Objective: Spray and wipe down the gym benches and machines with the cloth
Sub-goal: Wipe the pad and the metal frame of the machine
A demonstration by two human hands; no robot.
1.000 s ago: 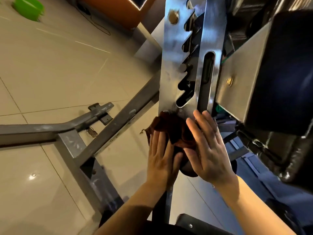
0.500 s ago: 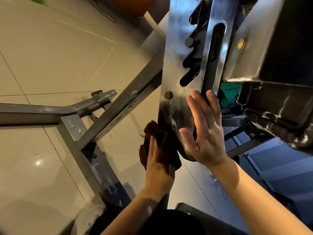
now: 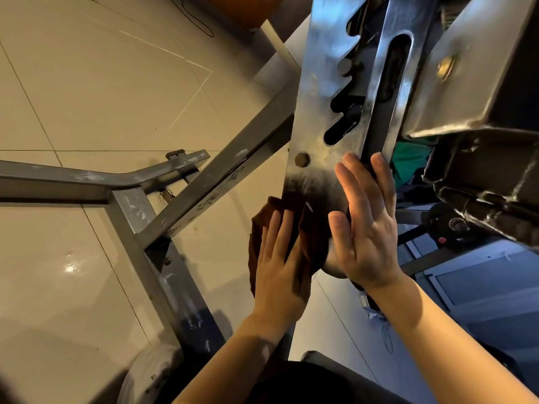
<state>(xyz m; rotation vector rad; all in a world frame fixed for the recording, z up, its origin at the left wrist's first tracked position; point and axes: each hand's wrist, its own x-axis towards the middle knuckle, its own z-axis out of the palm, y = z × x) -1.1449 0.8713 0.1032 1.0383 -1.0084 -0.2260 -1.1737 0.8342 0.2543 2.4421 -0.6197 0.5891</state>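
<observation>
Crumpled dark brown cloth (image 3: 309, 237) under left hand (image 3: 280, 269)

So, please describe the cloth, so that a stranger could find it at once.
Find the tall shiny metal plate with notched slots. At its lower end, the left hand presses the cloth flat against it. It is the only soft thing there: dark reddish brown and crumpled.

A gym: a grey steel machine frame (image 3: 163, 217) crosses the tiled floor (image 3: 87, 97) at left, a notched adjustment plate (image 3: 323, 91) at centre, black weight plate (image 3: 455, 225) at right
</observation>
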